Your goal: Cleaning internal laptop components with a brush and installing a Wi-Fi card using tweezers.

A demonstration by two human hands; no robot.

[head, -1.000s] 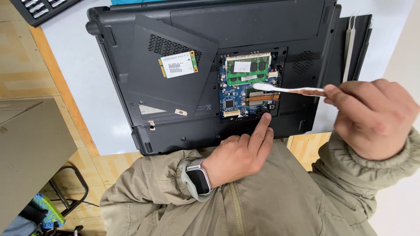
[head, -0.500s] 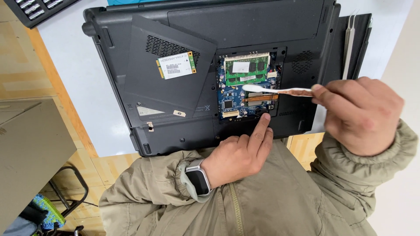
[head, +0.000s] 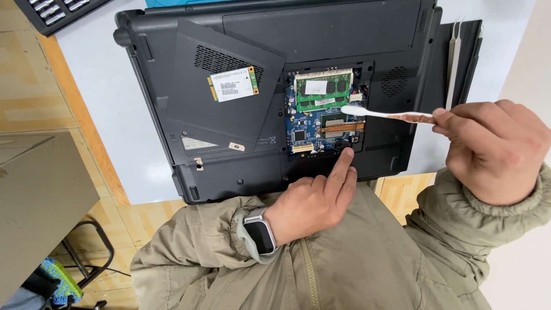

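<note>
- The right hand point(head: 493, 149), at the right of the frame, is pinched shut on a thin white-bristled brush with a brownish handle point(head: 385, 115).
- Its soft tip lies over the blue circuit board point(head: 310, 129) in the open bay of the matte black plastic laptop underside point(head: 344, 34), centre frame.
- The left hand point(head: 313, 201), holding nothing, presses its extended forefinger on the bay's lower edge, other fingers curled.
- A small white rectangular card point(head: 232, 84) rests on the loose ribbed cover panel point(head: 224, 123), upper left of centre.

The upturned laptop point(head: 241, 86) is matte black, its open bay showing a blue circuit board point(head: 313, 123) and, at twelve o'clock, a green memory module point(head: 322, 90). At ten o'clock lies a white-labelled wireless card point(head: 232, 84) with gold edges. The swab point(head: 385, 114) is white-tipped with a brown-stained stem. The sleeves point(head: 367, 258) are olive.
</note>
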